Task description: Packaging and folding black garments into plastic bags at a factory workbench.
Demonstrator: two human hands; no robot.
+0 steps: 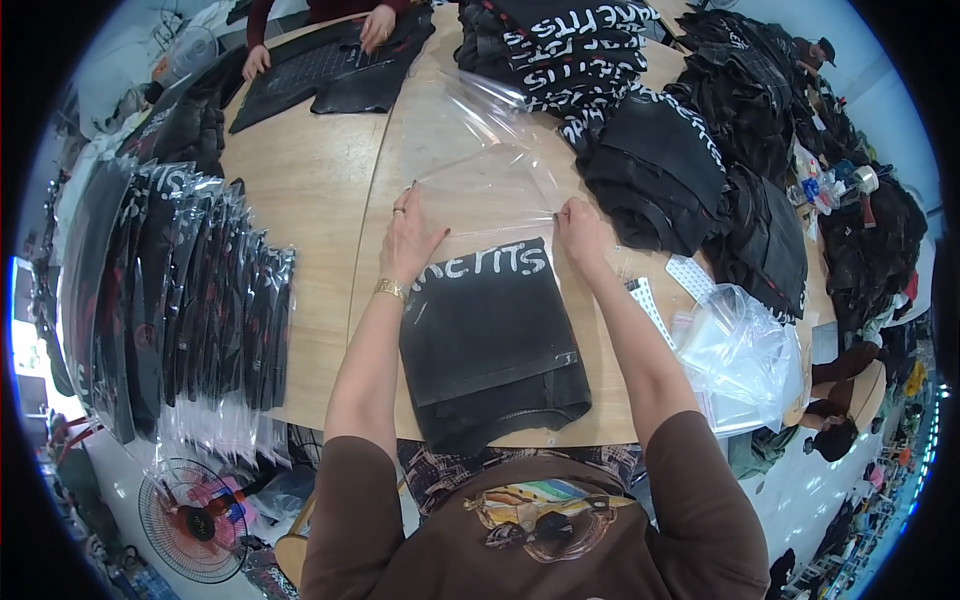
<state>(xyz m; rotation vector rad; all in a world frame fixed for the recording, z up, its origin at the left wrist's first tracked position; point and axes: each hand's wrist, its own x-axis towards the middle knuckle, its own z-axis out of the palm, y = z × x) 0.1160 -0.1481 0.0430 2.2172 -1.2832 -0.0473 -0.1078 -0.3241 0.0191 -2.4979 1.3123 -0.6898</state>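
Note:
A clear plastic bag (490, 180) lies on the table between my hands, its near opening stretched wide. My left hand (408, 240) rests at the left edge of this opening, fingers stretched out and thumb spread apart, touching the film. At the right edge, my right hand (580, 235) pinches the bag between thumb and fingers. Directly below the opening lies a folded black shirt (490, 320) with white lettering along its far edge and its collar toward me. Its far edge sits close to the bag's mouth; glare on the film hides whether they overlap.
Bagged black garments (190, 300) stand in a row at left. Folded black shirts (655, 170) are piled at right, above loose clear bags (735, 350) and white sticker sheets (655, 310). Across the table, another person's hands (378, 28) touch a dark garment (320, 75). A fan (195, 520) stands lower left.

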